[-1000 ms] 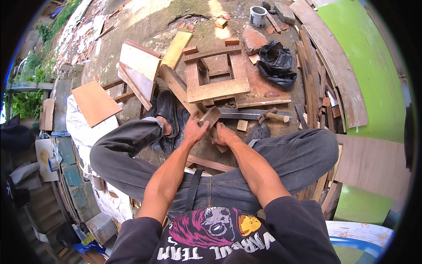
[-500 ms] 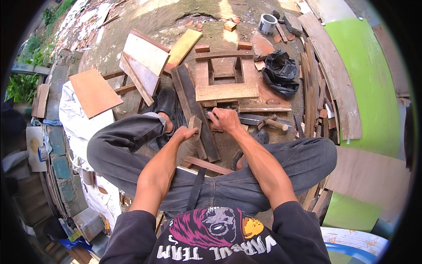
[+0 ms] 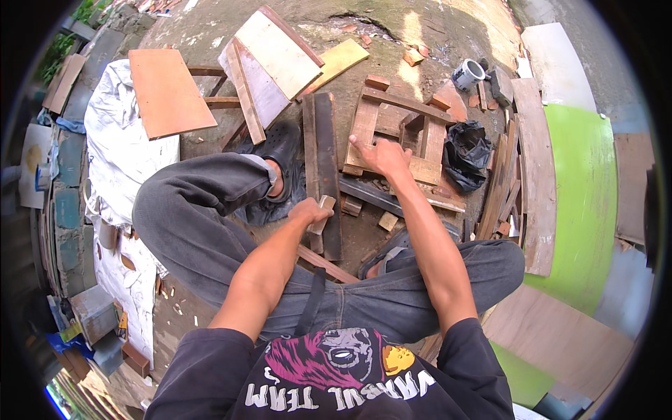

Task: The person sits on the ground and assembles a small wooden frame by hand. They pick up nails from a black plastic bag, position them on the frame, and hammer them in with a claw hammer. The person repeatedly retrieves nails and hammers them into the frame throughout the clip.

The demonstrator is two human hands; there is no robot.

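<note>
My left hand (image 3: 309, 212) is closed round a short wooden block (image 3: 324, 215), above two long, dark boards (image 3: 326, 140) that lie side by side on the ground. Farther out and to the right, my right hand (image 3: 385, 157) rests on the near board of a small wooden frame (image 3: 424, 170). Its thumb side reaches left along the wood while the other fingers curl over the board; the fingertips are partly hidden. Small wood offcuts (image 3: 388, 221) lie on the ground between my forearms. A dark bar (image 3: 369, 194) runs under the near side of the frame.
A black plastic bag (image 3: 467, 155) sits right of the frame, with a paint can (image 3: 467, 74) beyond it. Wood strips (image 3: 498, 185) and a green panel (image 3: 578, 203) line the right. At left are an orange-brown board (image 3: 170, 93), pale panels (image 3: 277, 56) and white sheeting (image 3: 112, 168).
My right hand has moved from below the frame's near board up onto it. My left hand still holds the block. The whole view has shifted and tilted.
</note>
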